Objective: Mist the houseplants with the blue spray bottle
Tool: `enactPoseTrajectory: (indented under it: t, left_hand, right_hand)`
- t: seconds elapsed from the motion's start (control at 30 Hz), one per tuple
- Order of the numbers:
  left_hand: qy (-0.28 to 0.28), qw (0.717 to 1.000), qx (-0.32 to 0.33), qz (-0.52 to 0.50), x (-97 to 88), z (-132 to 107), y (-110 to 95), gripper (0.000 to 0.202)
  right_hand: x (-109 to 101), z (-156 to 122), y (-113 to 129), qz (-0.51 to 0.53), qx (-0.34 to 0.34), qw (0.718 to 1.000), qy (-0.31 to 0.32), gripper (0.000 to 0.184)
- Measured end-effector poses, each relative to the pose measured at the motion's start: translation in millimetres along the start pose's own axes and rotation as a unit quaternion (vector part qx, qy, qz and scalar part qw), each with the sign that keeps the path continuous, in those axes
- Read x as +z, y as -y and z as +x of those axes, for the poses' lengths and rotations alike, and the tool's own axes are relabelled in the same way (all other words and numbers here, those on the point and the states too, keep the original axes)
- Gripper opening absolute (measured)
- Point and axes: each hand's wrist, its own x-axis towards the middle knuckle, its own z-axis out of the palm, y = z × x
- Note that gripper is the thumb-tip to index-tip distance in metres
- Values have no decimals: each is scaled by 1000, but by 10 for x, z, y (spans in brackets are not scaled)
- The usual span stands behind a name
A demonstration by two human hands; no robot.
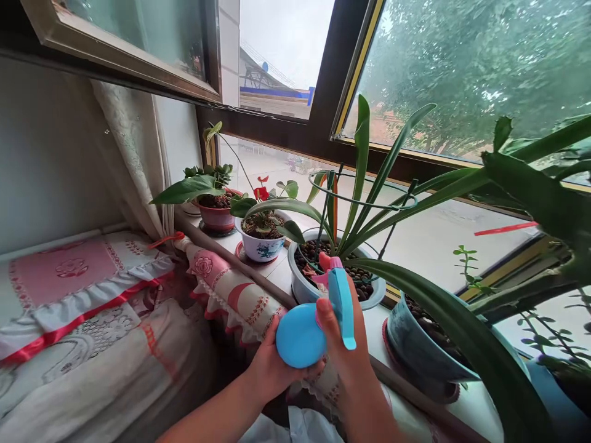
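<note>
A bed with a pink-embroidered cover (60, 277) and a lace curtain (129, 147) sit at left, beside a white windowsill (466, 400) under a dark-framed window (318, 138). One blue spray bottle (300, 335), round-bodied with a pink nozzle (330, 261), is held in front of a grey pot (295, 274), both hands together on it: the left hand (272, 363) cups the body, the right hand (344, 351) wraps the neck. Left to right, the sill carries five potted plants: a pink pot (216, 218), a blue-and-white porcelain pot (261, 249), the grey pot, a teal pot (415, 351) and a blue pot (554, 400) cut off at the edge.
</note>
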Motion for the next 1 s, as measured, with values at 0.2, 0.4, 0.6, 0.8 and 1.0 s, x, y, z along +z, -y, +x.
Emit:
enactPoseTrajectory:
  t: [0.2,0.4,0.6,0.8,1.0]
  left_hand:
    - [-43,999,0,28,147,-17,-4,86]
    - [-74,997,-21,21,96,-18,10,85]
    - [-78,997,-17,12,87,-27,56,78]
    - [-62,998,4,-7,51,-101,49,69]
    - [-82,995,34,37,-326,-239,-193,59]
  right_hand:
    - [-42,95,27,22,64,997,-47,18]
    - [12,123,-41,26,85,995,-52,9]
    - [-33,44,-20,22,58,998,-10,41]
    - [18,-46,-15,58,23,997,50,54]
    - [467,18,-95,45,5,992,118,55]
